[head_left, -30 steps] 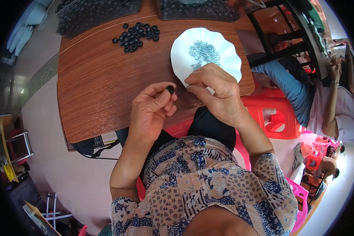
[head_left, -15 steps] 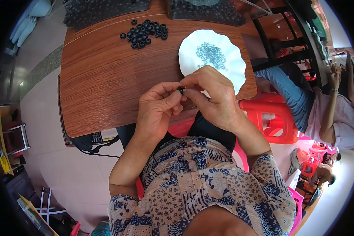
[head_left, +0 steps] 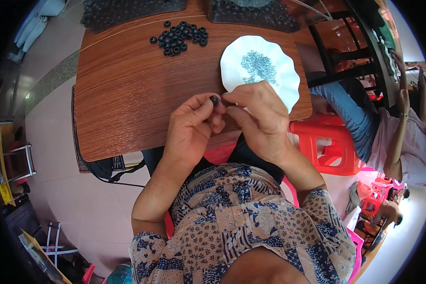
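My left hand [head_left: 189,123] pinches a small round black part with a hole [head_left: 214,100] between thumb and forefinger. Close to its right is my right hand [head_left: 262,120], with thumb and forefinger brought together; anything in that pinch is too small to make out. A white plate with a wavy rim [head_left: 232,54] stands on the table just beyond my right hand, and many tiny grey pieces [head_left: 259,67] lie in its middle. Farther left, a loose pile of similar black parts [head_left: 179,38] rests on the wood.
Two clear bags of dark parts [head_left: 132,12] [head_left: 253,14] lie along the far edge of the brown table [head_left: 128,104]. A red stool [head_left: 326,146] stands at the right, beside a seated person in jeans [head_left: 348,111]. A black bag [head_left: 111,173] hangs below the near left.
My hands have drawn slightly apart, and the black part now shows its hole in my left fingers. The right hand no longer touches it. The whole view has shifted slightly.
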The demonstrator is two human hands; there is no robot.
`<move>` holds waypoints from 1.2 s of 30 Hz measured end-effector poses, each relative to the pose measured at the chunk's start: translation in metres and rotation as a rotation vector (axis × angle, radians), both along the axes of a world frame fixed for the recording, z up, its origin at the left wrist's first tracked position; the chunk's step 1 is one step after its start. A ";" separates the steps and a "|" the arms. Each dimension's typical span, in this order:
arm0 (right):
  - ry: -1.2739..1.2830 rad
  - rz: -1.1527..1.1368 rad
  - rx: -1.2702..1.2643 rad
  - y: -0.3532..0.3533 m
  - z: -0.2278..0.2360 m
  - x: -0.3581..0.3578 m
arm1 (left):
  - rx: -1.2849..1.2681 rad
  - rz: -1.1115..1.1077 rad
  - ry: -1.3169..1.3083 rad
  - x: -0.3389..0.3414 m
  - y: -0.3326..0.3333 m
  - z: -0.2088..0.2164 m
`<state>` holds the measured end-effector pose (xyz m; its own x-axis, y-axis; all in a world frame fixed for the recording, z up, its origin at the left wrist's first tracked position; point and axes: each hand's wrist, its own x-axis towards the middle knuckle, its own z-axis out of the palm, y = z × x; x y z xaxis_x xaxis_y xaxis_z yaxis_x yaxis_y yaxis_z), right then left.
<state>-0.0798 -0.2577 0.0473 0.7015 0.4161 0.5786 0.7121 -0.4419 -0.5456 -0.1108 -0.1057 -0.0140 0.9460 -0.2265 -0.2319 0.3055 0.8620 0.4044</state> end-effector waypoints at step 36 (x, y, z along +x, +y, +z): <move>0.563 0.086 0.429 0.001 0.010 -0.014 | 0.074 0.074 -0.136 -0.008 -0.001 0.014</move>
<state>-0.0935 -0.2564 0.0568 0.9170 0.2998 0.2632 0.2937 -0.0608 -0.9540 -0.1187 -0.1070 -0.0002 0.9834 -0.1417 -0.1135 0.1798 0.8467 0.5008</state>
